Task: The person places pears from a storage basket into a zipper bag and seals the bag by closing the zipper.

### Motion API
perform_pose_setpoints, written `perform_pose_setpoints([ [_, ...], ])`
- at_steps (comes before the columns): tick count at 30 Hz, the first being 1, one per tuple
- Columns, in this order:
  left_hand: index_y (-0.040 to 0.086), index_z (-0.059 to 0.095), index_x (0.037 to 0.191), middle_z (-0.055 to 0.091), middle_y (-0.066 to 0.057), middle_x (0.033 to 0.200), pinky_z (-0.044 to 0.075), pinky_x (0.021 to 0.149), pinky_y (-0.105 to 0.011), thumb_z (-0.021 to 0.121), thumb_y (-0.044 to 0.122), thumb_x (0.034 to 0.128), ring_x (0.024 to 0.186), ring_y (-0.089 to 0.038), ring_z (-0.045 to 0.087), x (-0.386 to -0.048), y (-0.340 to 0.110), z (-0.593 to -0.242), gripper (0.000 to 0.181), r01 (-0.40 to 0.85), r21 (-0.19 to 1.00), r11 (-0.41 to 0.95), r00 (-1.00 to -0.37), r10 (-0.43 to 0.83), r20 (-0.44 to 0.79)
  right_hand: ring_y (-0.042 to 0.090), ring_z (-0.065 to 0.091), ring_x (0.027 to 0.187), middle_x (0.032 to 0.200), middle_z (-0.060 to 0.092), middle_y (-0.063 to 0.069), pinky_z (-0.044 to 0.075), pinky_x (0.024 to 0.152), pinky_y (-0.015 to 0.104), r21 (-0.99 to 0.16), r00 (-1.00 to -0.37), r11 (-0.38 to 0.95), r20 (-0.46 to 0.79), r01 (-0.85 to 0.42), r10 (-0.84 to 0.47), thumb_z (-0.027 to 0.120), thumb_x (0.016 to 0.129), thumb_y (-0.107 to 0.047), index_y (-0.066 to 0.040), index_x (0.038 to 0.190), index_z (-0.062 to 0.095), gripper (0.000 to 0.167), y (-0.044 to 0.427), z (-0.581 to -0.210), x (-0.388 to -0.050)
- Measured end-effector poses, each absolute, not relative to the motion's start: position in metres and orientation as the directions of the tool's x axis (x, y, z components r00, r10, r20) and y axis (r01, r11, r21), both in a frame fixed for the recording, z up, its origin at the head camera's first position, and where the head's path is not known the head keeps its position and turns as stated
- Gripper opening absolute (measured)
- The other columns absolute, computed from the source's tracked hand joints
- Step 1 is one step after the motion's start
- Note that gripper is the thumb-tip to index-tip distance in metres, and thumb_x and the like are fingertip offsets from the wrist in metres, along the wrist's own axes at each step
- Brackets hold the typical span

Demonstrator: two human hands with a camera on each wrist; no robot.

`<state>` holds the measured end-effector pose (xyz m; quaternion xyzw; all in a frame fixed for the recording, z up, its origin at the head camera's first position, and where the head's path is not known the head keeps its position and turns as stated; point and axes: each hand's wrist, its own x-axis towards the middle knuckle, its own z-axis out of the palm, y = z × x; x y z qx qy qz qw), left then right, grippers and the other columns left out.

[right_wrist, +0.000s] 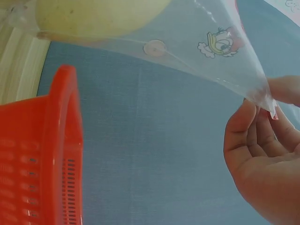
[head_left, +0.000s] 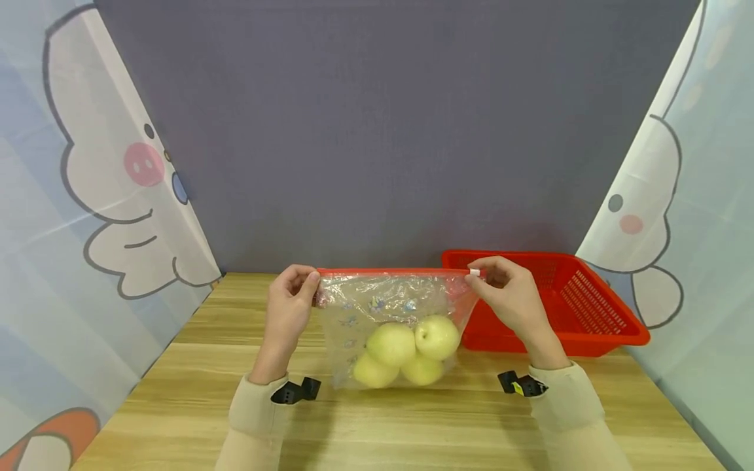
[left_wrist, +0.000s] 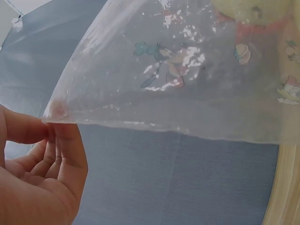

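A clear slider zip bag (head_left: 359, 307) with a red top strip and printed cartoon figures hangs upright in front of me. Several round, pale yellow-green fruits (head_left: 391, 345), like pears, lie in its lower part. My left hand (head_left: 288, 297) pinches the top left corner between thumb and fingers; the left wrist view shows the same corner of film in the fingertips (left_wrist: 65, 136). At the top right corner my right hand (head_left: 509, 291) pinches the bag, its thumb by the white slider (head_left: 474, 272). Whether the zip is fully closed cannot be told.
A red plastic basket (head_left: 630, 333) with slotted walls stands at the back right, partly behind the bag and my right hand. Below lies a wood-grain table (head_left: 377, 432). A grey panel (head_left: 353, 131) rises behind, with cartoon-print curtains (head_left: 106, 163) on both sides.
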<state>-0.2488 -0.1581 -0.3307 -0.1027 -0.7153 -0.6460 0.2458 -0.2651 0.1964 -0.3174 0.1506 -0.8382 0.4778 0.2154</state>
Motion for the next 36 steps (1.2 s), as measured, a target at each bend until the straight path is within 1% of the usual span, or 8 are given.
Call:
perform_pose_setpoints([
  [4, -0.006, 0.064, 0.107, 0.063, -0.014, 0.085, 0.058, 0.065, -0.028, 0.059, 0.009, 0.1039, 0.069, -0.017, 0.059, -0.247, -0.161, -0.329, 0.016, 0.413, 0.897, 0.157, -0.889, -0.141, 0.435, 0.022, 0.055, 0.076, 0.088, 0.065, 0.008, 0.047, 0.06, 0.025, -0.734, -0.864, 0.498, 0.499, -0.462, -0.066, 0.074, 0.096, -0.027, -0.009, 0.109, 0.073, 0.022, 0.196, -0.317, -0.264],
  [9, -0.004, 0.064, 0.114, 0.063, -0.016, 0.091, 0.06, 0.069, -0.03, 0.065, 0.01, 0.1008, 0.077, -0.019, 0.061, -0.246, -0.165, -0.324, 0.019, 0.375, 0.909, 0.18, -0.918, -0.062, 0.391, 0.022, 0.057, 0.078, 0.094, 0.069, 0.009, 0.049, 0.062, 0.025, -0.738, -0.866, 0.489, 0.493, -0.465, -0.08, 0.073, 0.096, -0.027, -0.007, 0.111, 0.071, 0.025, 0.194, -0.314, -0.265],
  [11, -0.003, 0.065, 0.115, 0.062, -0.017, 0.092, 0.06, 0.069, -0.03, 0.066, 0.013, 0.1004, 0.077, -0.019, 0.061, -0.247, -0.166, -0.322, 0.022, 0.367, 0.907, 0.206, -0.924, -0.032, 0.381, 0.023, 0.058, 0.08, 0.096, 0.07, 0.009, 0.049, 0.063, 0.026, -0.737, -0.867, 0.49, 0.491, -0.465, -0.084, 0.073, 0.097, -0.027, -0.006, 0.111, 0.071, 0.026, 0.194, -0.313, -0.266],
  [14, -0.003, 0.065, 0.114, 0.061, -0.019, 0.09, 0.059, 0.068, -0.03, 0.064, 0.015, 0.1022, 0.075, -0.02, 0.06, -0.25, -0.166, -0.318, 0.021, 0.365, 0.9, 0.238, -0.926, -0.007, 0.377, 0.023, 0.059, 0.081, 0.098, 0.071, 0.009, 0.05, 0.064, 0.027, -0.734, -0.867, 0.495, 0.49, -0.466, -0.09, 0.072, 0.097, -0.027, -0.006, 0.111, 0.071, 0.025, 0.193, -0.313, -0.268],
  [17, -0.003, 0.065, 0.113, 0.06, -0.021, 0.088, 0.058, 0.067, -0.031, 0.061, 0.014, 0.1037, 0.072, -0.021, 0.06, -0.255, -0.166, -0.315, 0.02, 0.365, 0.898, 0.245, -0.926, -0.004, 0.377, 0.024, 0.061, 0.081, 0.097, 0.071, 0.009, 0.051, 0.064, 0.028, -0.731, -0.87, 0.503, 0.484, -0.461, -0.094, 0.071, 0.098, -0.026, -0.006, 0.111, 0.07, 0.025, 0.192, -0.311, -0.271],
  [25, -0.001, 0.064, 0.111, 0.062, -0.017, 0.085, 0.056, 0.069, -0.032, 0.059, 0.016, 0.1046, 0.074, -0.026, 0.062, -0.271, -0.162, -0.307, 0.019, 0.38, 0.887, 0.264, -0.918, -0.009, 0.396, 0.032, 0.061, 0.078, 0.096, 0.069, 0.011, 0.053, 0.06, 0.03, -0.741, -0.886, 0.512, 0.454, -0.434, -0.093, 0.07, 0.099, -0.02, -0.004, 0.113, 0.068, 0.022, 0.189, -0.309, -0.288],
  [31, 0.001, 0.065, 0.111, 0.064, -0.016, 0.088, 0.056, 0.072, -0.04, 0.06, 0.019, 0.1044, 0.077, -0.03, 0.064, -0.294, -0.165, -0.303, 0.019, 0.398, 0.867, 0.3, -0.905, -0.023, 0.424, 0.031, 0.064, 0.083, 0.101, 0.07, 0.013, 0.056, 0.066, 0.033, -0.737, -0.895, 0.535, 0.437, -0.413, -0.088, 0.069, 0.099, -0.019, -0.005, 0.113, 0.068, 0.019, 0.186, -0.303, -0.305],
  [36, 0.003, 0.065, 0.113, 0.064, -0.013, 0.093, 0.056, 0.077, -0.04, 0.059, 0.021, 0.105, 0.082, -0.026, 0.065, -0.32, -0.167, -0.3, 0.02, 0.395, 0.866, 0.306, -0.905, -0.032, 0.424, 0.03, 0.067, 0.089, 0.104, 0.07, 0.014, 0.053, 0.071, 0.038, -0.722, -0.893, 0.556, 0.442, -0.412, -0.087, 0.067, 0.1, -0.018, -0.004, 0.114, 0.067, 0.02, 0.182, -0.295, -0.322],
])
